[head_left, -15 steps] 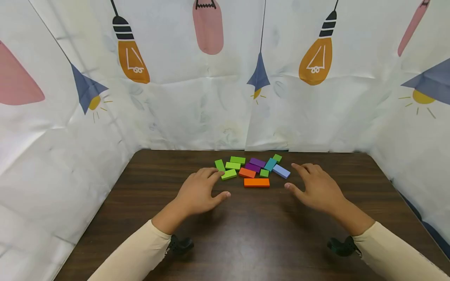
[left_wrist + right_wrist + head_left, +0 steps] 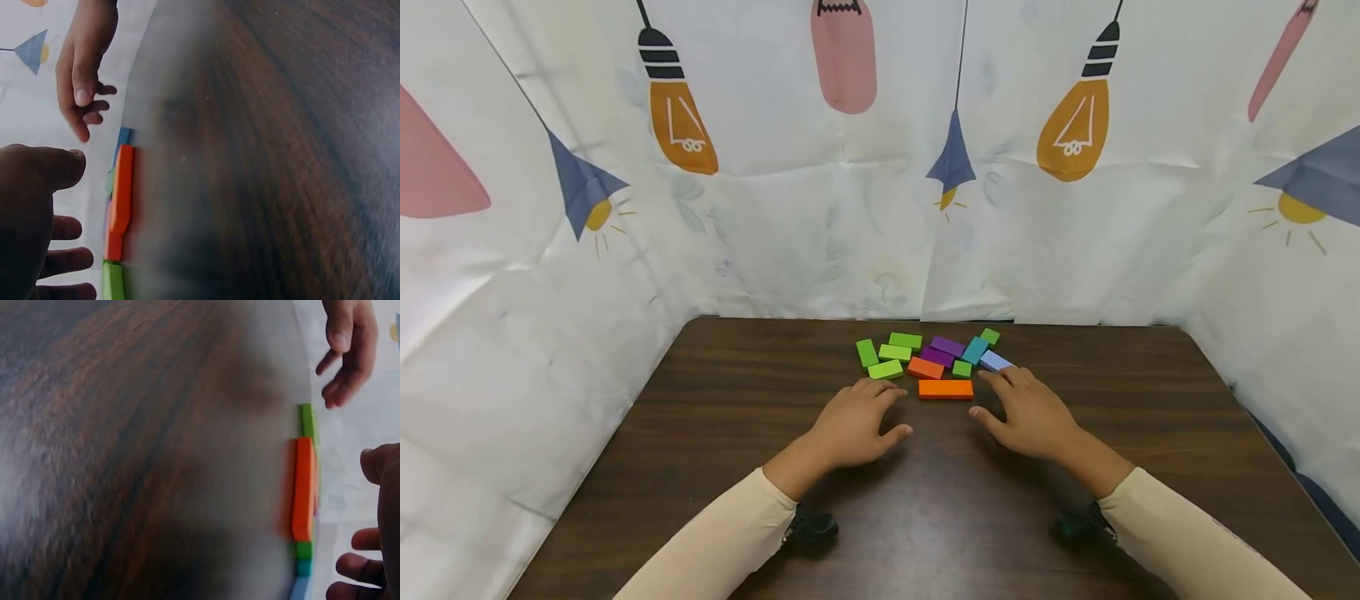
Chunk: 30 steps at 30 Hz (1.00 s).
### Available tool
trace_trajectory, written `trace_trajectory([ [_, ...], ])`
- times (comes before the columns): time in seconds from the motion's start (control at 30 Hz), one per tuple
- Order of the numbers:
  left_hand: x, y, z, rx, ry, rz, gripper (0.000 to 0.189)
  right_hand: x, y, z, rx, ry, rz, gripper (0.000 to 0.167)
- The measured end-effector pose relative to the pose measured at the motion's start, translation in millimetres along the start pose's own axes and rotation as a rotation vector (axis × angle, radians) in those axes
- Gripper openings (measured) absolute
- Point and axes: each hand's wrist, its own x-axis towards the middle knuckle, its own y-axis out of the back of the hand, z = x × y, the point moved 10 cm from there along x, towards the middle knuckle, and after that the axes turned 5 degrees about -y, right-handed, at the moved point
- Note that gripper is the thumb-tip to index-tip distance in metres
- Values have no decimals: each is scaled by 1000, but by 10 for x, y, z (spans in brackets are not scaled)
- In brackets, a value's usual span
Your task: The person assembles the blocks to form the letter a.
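Several coloured blocks lie in a loose cluster near the table's far edge. Closest to the person is a long orange block (image 2: 946, 390), with a red-orange block (image 2: 926, 368) just behind it. To the left lie several green blocks (image 2: 885, 370); purple blocks (image 2: 947, 347), a teal block (image 2: 975, 350) and a light blue block (image 2: 996, 361) spread to the right. My left hand (image 2: 854, 422) hovers at the front left of the cluster, fingers relaxed and holding nothing. Opposite it, my right hand (image 2: 1032, 415) hovers at the front right, its fingertips overlapping the light blue block in the head view; contact cannot be told.
The dark wooden table (image 2: 925, 517) has a white patterned curtain (image 2: 775, 233) behind it and at both sides. Dark wrist devices (image 2: 815, 527) sit under both sleeves.
Both hands have moved inward, toward each other and the orange block. The right hand has shifted left over a larger distance than the left hand has shifted right. The blocks lie as before.
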Motion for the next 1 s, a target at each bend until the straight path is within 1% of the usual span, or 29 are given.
trace_trajectory([
  [0.2, 96, -94, 34, -25, -8, -26, 61, 76, -140, -124, -10, 50, -26, 66],
  [0.33, 150, -136, 57, -17, -18, -30, 62, 111, -226, -185, -38, 77, -52, 62],
  [0.5, 218, -199, 91, 1, -31, -38, 61, 139, -330, -202, -91, 93, -88, 59],
  [0.7, 281, -232, 151, 7, -24, -61, 60, 143, -327, -199, -109, 112, -66, 55],
  [1.0, 336, -297, 170, 10, -34, -60, 58, 149, -300, -190, -121, 131, -39, 53],
])
